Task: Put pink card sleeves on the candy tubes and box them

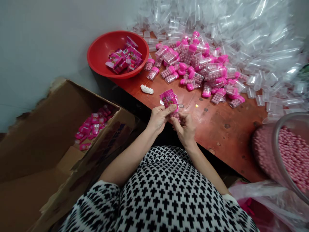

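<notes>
My left hand (158, 118) pinches a shiny pink printed wrapper (168, 97) between thumb and fingers, just over the table's front edge. From the lower end of the wrapper shows a clear tube of pink candy balls (176, 115). My right hand (185, 128) is closed on this lower end, its fingers partly hidden. How far the tube sits inside the wrapper I cannot tell. Beyond both hands lies a pile of filled candy tubes (193, 58) with pink caps.
At the table's (217, 129) back left stands a red bowl (96, 59) of pink packets. Loose clear tubes (270, 42) heap up behind. A tub (275, 141) of pink balls is at right. Below left, a cardboard box (55, 129) holds pink packets. A crumpled white piece (146, 89) lies nearby.
</notes>
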A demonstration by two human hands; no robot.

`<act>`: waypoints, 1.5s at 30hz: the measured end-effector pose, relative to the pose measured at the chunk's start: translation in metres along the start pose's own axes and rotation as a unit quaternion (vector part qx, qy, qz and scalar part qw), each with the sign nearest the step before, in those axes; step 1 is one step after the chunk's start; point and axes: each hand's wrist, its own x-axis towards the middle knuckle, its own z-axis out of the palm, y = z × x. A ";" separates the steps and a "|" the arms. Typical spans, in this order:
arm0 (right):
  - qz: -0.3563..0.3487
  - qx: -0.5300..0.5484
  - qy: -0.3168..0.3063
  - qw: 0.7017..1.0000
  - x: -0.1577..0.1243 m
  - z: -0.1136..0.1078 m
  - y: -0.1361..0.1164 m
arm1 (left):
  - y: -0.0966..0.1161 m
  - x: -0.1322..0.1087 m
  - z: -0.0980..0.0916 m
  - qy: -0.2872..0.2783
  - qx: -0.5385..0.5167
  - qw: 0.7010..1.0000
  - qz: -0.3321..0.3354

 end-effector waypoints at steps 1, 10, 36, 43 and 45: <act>0.002 0.021 0.011 1.000 0.000 0.001 -0.001 | 0.000 0.000 -0.001 -0.018 0.001 1.000 -0.009; 0.065 0.174 0.025 0.982 0.004 0.008 -0.012 | -0.003 -0.005 -0.004 -0.076 0.043 0.995 -0.045; -0.319 -0.422 -0.080 0.845 0.017 -0.015 -0.047 | -0.010 -0.026 -0.007 0.017 -0.028 0.996 -0.088; -0.322 -0.477 -0.114 0.810 0.028 0.025 -0.047 | -0.007 -0.036 -0.008 0.046 -0.061 0.990 -0.122; -0.298 -0.462 -0.102 0.829 0.026 0.030 -0.047 | -0.008 -0.036 -0.012 0.048 -0.067 0.990 -0.117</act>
